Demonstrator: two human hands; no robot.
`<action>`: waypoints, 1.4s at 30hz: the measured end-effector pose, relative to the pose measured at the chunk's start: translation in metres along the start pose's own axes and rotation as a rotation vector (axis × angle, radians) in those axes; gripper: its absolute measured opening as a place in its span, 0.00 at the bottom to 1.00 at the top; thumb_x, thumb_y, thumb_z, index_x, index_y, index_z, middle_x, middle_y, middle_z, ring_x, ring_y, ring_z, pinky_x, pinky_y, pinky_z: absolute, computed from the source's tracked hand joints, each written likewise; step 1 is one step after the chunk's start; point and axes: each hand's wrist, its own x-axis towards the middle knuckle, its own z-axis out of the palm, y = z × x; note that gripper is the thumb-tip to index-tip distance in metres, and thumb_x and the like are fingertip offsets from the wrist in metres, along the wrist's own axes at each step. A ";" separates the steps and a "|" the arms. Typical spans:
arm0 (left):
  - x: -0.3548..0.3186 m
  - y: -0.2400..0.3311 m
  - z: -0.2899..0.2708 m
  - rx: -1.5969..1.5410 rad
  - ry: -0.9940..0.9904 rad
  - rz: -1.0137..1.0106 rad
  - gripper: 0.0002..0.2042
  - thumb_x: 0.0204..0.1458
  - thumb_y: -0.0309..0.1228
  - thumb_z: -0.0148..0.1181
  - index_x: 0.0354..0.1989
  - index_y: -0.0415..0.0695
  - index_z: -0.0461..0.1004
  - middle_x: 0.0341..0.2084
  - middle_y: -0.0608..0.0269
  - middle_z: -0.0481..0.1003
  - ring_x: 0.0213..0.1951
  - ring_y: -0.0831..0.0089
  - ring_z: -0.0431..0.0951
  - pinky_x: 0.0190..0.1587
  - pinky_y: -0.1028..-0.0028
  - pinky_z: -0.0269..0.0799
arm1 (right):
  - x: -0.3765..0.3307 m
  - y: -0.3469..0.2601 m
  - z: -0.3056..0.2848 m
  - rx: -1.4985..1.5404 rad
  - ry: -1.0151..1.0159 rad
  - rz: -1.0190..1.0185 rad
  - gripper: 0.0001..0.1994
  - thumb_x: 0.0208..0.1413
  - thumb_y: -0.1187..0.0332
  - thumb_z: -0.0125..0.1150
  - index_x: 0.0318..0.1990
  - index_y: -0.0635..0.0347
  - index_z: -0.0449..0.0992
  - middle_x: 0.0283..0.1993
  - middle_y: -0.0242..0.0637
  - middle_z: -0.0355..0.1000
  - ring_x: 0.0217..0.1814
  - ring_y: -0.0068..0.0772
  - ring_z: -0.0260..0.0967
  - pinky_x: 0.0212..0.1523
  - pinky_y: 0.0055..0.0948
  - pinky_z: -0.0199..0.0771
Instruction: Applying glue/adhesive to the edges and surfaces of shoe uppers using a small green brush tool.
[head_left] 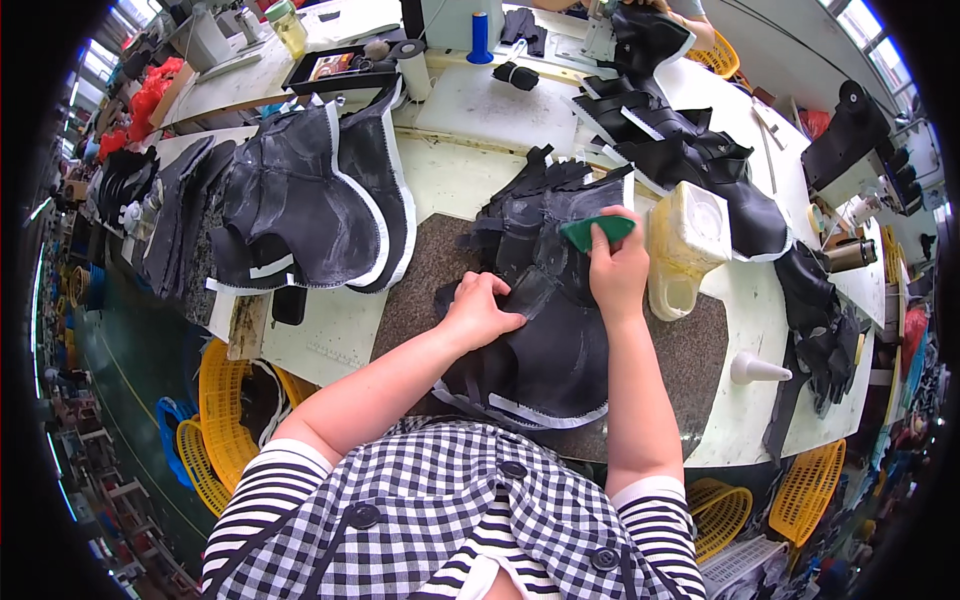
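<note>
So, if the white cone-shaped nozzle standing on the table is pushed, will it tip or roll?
The white cone stands upright on its wide base on the table, so a light push probably slides it. A harder push near its thin tip would likely topple it. Lying down, it would probably roll in a curve, and it looks light.

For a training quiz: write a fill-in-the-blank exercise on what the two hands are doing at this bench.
1. The right hand holds a small ____ scraper.
2. The left hand presses flat on a ____ shoe upper piece.
3. The translucent plastic jug stands to the ____ of the right hand.

Missing words: green; black; right
</note>
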 end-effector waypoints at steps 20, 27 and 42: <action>-0.027 0.073 -0.047 -0.583 0.019 0.429 0.16 0.44 0.22 0.58 0.45 0.36 0.72 0.41 0.55 0.76 0.45 0.69 0.76 0.52 0.72 0.70 | -0.011 0.016 -0.075 0.802 0.595 0.142 0.15 0.61 0.70 0.59 0.54 0.60 0.67 0.45 0.40 0.74 0.40 0.29 0.75 0.38 0.23 0.80; -0.063 0.090 -0.236 -0.680 0.388 0.554 0.18 0.46 0.17 0.53 0.48 0.41 0.72 0.40 0.62 0.74 0.40 0.76 0.75 0.44 0.75 0.75 | -0.036 0.013 -0.115 0.816 0.571 0.132 0.15 0.63 0.69 0.55 0.56 0.62 0.66 0.46 0.40 0.72 0.40 0.27 0.73 0.35 0.20 0.77; -0.009 -0.050 -0.240 0.506 1.276 0.343 0.25 0.44 0.24 0.59 0.55 0.41 0.66 0.50 0.49 0.66 0.56 0.52 0.64 0.61 0.58 0.57 | -0.044 0.013 -0.116 0.998 0.528 0.275 0.13 0.61 0.73 0.57 0.52 0.61 0.67 0.43 0.41 0.75 0.39 0.31 0.77 0.38 0.25 0.82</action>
